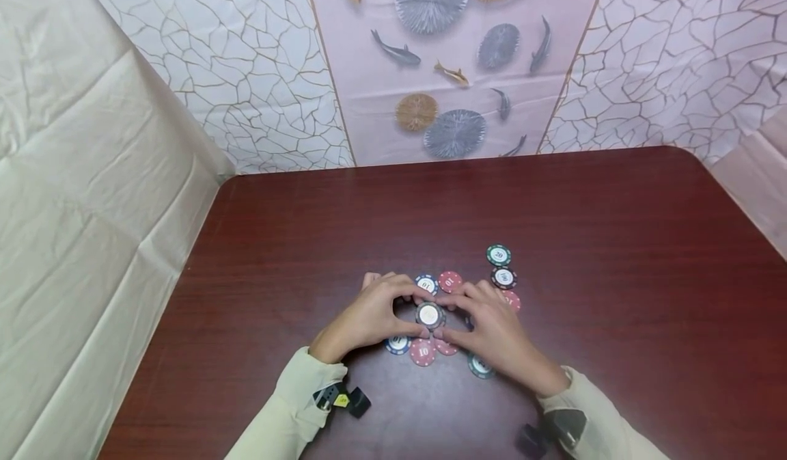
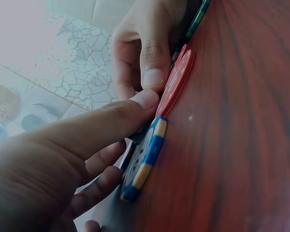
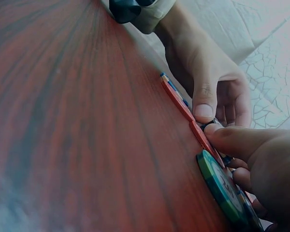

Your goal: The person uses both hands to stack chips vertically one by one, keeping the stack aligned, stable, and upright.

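A dark-rimmed poker chip (image 1: 430, 315) with a pale centre lies in the middle of a ring of chips. My left hand (image 1: 381, 309) curls its thumb and index finger round the chip's left side. From the right, my right hand (image 1: 492, 323) does the same, the fingertips of both hands nearly meeting. Close to the hands are a blue chip (image 1: 427, 284) and a red chip (image 1: 450, 281) behind, and another blue chip (image 1: 397, 344) and a red chip (image 1: 422, 352) in front. In the left wrist view, the left thumb (image 2: 145, 99) hides the middle chip.
A green chip (image 1: 499, 255) and a black chip (image 1: 504, 277) lie behind the right hand, beside a partly covered red chip (image 1: 512, 300). Another green chip (image 1: 479, 366) is below the right wrist. The dark red table (image 1: 295, 221) meets patterned cloth (image 1: 270, 70) at its back edge.
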### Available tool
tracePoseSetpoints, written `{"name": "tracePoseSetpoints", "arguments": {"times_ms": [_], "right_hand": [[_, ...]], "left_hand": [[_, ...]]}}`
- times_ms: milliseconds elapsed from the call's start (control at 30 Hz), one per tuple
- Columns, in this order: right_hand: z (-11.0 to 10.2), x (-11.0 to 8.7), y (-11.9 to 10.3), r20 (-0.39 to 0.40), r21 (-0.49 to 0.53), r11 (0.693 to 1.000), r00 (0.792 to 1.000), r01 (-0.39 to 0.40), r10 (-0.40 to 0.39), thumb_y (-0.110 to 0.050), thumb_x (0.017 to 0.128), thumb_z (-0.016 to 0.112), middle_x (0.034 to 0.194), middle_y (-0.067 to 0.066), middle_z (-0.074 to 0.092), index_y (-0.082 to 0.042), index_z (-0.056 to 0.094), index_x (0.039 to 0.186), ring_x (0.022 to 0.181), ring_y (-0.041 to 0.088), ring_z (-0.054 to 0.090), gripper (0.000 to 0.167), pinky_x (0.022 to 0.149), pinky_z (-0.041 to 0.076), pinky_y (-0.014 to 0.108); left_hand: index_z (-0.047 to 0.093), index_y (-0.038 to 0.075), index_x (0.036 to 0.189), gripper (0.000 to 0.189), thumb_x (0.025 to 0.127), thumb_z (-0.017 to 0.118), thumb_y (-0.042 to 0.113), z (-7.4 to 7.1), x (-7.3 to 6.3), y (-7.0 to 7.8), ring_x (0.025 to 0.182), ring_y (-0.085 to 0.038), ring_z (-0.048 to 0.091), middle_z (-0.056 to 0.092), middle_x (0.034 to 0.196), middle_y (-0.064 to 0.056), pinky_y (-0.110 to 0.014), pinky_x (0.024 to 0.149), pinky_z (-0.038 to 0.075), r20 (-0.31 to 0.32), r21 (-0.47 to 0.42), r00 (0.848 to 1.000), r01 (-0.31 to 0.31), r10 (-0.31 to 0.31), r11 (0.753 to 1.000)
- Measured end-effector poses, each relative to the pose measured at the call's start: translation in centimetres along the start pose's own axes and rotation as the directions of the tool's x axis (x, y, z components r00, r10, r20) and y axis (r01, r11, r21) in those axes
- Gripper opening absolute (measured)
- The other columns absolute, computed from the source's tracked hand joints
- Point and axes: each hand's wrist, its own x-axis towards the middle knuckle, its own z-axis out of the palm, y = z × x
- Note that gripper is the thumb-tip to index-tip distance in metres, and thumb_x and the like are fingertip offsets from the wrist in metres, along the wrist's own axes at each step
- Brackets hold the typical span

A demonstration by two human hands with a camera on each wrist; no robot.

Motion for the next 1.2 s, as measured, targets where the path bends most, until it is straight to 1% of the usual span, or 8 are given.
{"name": "tracePoseSetpoints", "arguments": {"times_ms": [133, 333, 600, 700, 800, 933, 1067, 1200], "right_hand": [[-0.1, 0.1, 0.0, 0.002, -0.003, 1.0, 1.0, 0.001, -0.001, -0.036, 0.079, 0.093, 0.106, -0.007, 0.067, -0.018, 0.079, 0.12, 0.092, 0.011, 0.047, 0.047, 0.078, 0.043, 0.033], [-0.1, 0.2, -0.1, -0.002, -0.003, 1.0, 1.0, 0.004, -0.004, -0.037, 0.078, 0.093, 0.104, -0.007, 0.066, -0.017, 0.08, 0.119, 0.091, 0.011, 0.048, 0.047, 0.078, 0.043, 0.034], [0.0, 0.1, -0.1, 0.002, -0.01, 1.0, 1.0, 0.008, -0.008, -0.036, 0.079, 0.093, 0.105, -0.006, 0.067, -0.017, 0.079, 0.119, 0.092, 0.012, 0.048, 0.047, 0.079, 0.043, 0.035], [0.0, 0.1, -0.1, 0.006, -0.012, 1.0, 1.0, 0.001, -0.001, -0.036, 0.08, 0.092, 0.105, -0.007, 0.067, -0.019, 0.079, 0.121, 0.092, 0.011, 0.047, 0.046, 0.078, 0.043, 0.034], [-0.1, 0.0, -0.1, 0.018, -0.008, 1.0, 1.0, -0.009, 0.009, -0.037, 0.081, 0.091, 0.105, -0.009, 0.066, -0.021, 0.079, 0.122, 0.092, 0.01, 0.046, 0.046, 0.077, 0.042, 0.033], [-0.2, 0.0, -0.2, 0.027, -0.006, 1.0, 1.0, -0.013, 0.013, -0.037, 0.081, 0.091, 0.105, -0.009, 0.066, -0.022, 0.079, 0.123, 0.091, 0.009, 0.045, 0.046, 0.077, 0.041, 0.032], [-0.2, 0.0, -0.2, 0.027, -0.007, 1.0, 1.0, -0.012, 0.012, -0.037, 0.08, 0.091, 0.105, -0.009, 0.066, -0.021, 0.079, 0.123, 0.091, 0.009, 0.045, 0.047, 0.077, 0.041, 0.032], [-0.2, 0.0, -0.1, 0.026, -0.005, 1.0, 1.0, -0.013, 0.013, -0.036, 0.081, 0.091, 0.104, -0.009, 0.065, -0.021, 0.079, 0.122, 0.091, 0.009, 0.045, 0.046, 0.077, 0.041, 0.031]], "left_hand": [[0.077, 0.027, 0.119, 0.047, 0.077, 0.097, 0.034, 0.0, 0.1, 0.2, 0.098, -0.005, 0.057, 0.069, 0.101, 0.016, -0.04, 0.088, 0.028, -0.009, -0.004, 1.0, 0.006, -0.006, 1.0], [0.077, 0.028, 0.116, 0.045, 0.077, 0.097, 0.034, 0.0, 0.1, 0.4, 0.1, -0.005, 0.057, 0.071, 0.106, 0.016, -0.039, 0.087, 0.028, -0.02, 0.013, 1.0, 0.014, -0.013, 1.0], [0.076, 0.029, 0.119, 0.045, 0.08, 0.094, 0.04, -0.3, 0.1, 0.7, 0.103, -0.005, 0.057, 0.071, 0.11, 0.017, -0.039, 0.087, 0.03, 0.005, 0.043, 1.0, 0.024, -0.024, 0.999], [0.076, 0.028, 0.118, 0.042, 0.082, 0.092, 0.042, -0.5, 0.2, 0.5, 0.1, -0.003, 0.058, 0.07, 0.106, 0.016, -0.038, 0.089, 0.033, -0.003, 0.016, 1.0, 0.022, -0.022, 1.0], [0.076, 0.022, 0.117, 0.037, 0.086, 0.09, 0.038, -0.9, 0.3, 0.2, 0.096, -0.004, 0.061, 0.07, 0.103, 0.012, -0.035, 0.092, 0.043, -0.026, -0.051, 1.0, 0.014, -0.015, 0.999], [0.076, 0.015, 0.119, 0.035, 0.088, 0.089, 0.028, -1.5, 0.5, 0.0, 0.096, -0.011, 0.063, 0.072, 0.106, 0.005, -0.032, 0.088, 0.053, -0.051, -0.154, 0.998, 0.015, -0.023, 0.988], [0.076, 0.014, 0.124, 0.04, 0.087, 0.09, 0.025, -2.2, 0.9, -0.4, 0.097, -0.013, 0.063, 0.072, 0.109, 0.003, -0.033, 0.089, 0.054, -0.05, -0.217, 0.997, 0.055, -0.067, 0.975], [0.075, 0.014, 0.13, 0.049, 0.086, 0.091, 0.024, -2.8, 1.5, -1.2, 0.098, -0.012, 0.062, 0.072, 0.111, 0.003, -0.032, 0.09, 0.053, -0.021, -0.216, 0.996, 0.079, -0.085, 0.973]]}}
